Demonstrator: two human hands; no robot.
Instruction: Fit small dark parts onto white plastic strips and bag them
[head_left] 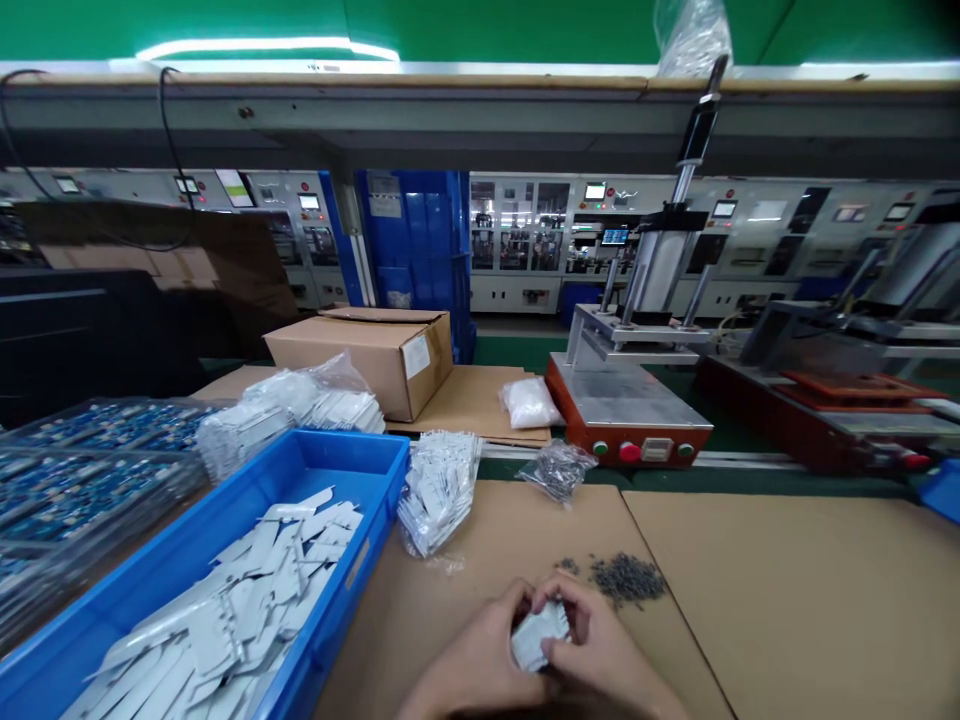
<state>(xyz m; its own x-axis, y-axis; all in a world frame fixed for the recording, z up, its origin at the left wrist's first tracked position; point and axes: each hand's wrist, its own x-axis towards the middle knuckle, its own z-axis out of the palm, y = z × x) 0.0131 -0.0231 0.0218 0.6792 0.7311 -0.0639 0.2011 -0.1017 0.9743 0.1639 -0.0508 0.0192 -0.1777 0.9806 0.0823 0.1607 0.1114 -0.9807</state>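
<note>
A small white plastic part (pixel 538 634) is held between my two hands over the brown cardboard, low in the view. My left hand (pixel 487 650) curls around its left side, with fingertips near the top edge. The fingers of my right hand (pixel 592 635) grip it from the right, thumb on its face. Just beyond my right hand lies a pile of small dark grey pieces (pixel 628 578). To the left, a blue bin (pixel 352 570) holds many flat white parts (pixel 217 630).
Bags of white parts (pixel 441 490) and dark pieces (pixel 559 470) lie beyond my hands. Behind are a cardboard box (pixel 367 355), a white bag (pixel 529 402) and a red-based press (pixel 630 410). Trays of blue circuit boards (pixel 82 490) sit at left.
</note>
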